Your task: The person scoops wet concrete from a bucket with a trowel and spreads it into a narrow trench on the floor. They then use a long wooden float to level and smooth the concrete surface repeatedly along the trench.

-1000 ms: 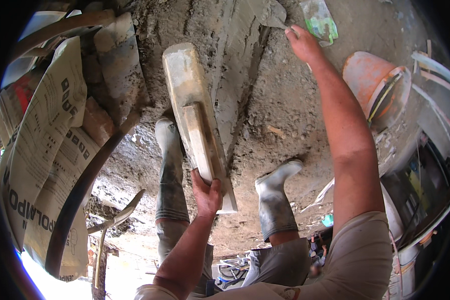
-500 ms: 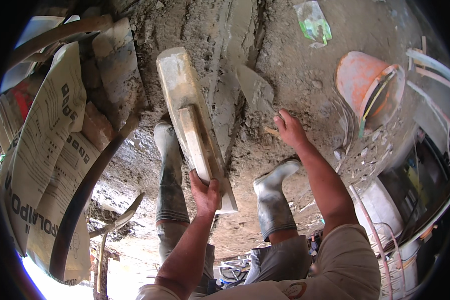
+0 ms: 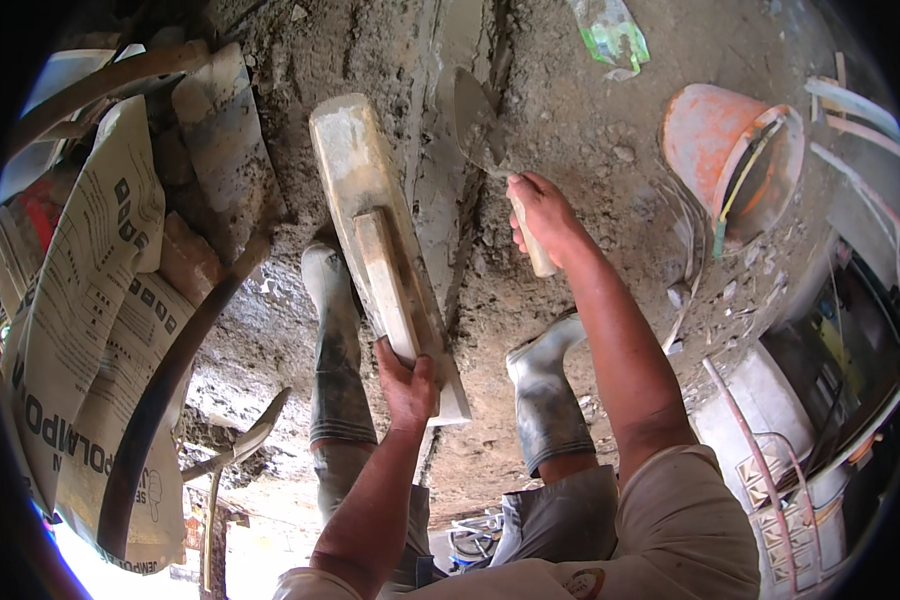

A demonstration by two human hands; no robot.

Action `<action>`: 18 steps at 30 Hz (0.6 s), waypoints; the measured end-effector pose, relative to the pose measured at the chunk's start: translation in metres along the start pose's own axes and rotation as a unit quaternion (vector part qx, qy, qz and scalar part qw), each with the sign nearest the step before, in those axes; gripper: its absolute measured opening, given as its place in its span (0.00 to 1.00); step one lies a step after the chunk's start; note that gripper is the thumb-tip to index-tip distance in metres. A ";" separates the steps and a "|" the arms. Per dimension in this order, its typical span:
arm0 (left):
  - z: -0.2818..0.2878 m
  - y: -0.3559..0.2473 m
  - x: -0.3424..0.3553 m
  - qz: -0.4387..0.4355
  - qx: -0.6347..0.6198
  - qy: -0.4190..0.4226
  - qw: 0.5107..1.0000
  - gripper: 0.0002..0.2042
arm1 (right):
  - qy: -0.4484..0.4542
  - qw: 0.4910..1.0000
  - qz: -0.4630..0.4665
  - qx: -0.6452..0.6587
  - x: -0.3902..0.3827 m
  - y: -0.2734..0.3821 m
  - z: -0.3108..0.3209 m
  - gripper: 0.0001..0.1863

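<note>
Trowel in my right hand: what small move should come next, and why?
I'd perhaps draw the trowel lightly along the grey strip: your right hand grips the handle, the blade appears over that strip, and your left hand holds the long float to the left.

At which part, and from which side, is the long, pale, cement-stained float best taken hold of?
Probably by its straight, narrow wooden bar handle, coming from the person's own side. The bar lies lengthwise along the much wider, pale board, and its near end points toward the person, where the left hand grips it. The board itself looks too broad for a comfortable grip.
</note>
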State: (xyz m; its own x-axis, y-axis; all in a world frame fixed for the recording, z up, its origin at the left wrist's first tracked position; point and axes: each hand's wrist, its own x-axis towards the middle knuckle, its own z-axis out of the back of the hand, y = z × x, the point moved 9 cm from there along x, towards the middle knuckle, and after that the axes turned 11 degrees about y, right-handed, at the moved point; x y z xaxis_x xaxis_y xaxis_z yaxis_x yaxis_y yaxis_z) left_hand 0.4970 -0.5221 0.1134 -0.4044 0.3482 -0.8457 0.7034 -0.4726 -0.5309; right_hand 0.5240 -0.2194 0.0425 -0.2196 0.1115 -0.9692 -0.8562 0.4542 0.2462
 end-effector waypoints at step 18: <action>0.006 -0.004 -0.001 0.026 0.045 -0.013 0.999 0.24 | -0.178 0.860 0.149 -0.454 0.030 0.013 0.007 0.19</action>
State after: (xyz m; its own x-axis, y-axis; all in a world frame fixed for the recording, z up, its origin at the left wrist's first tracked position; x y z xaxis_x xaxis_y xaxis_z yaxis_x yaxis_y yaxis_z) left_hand 0.4909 -0.5258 0.1159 -0.3843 0.3016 -0.8725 0.6691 -0.5601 -0.4884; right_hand 0.5092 -0.2036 0.0163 -0.4747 0.4399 -0.7623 -0.8338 -0.5020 0.2296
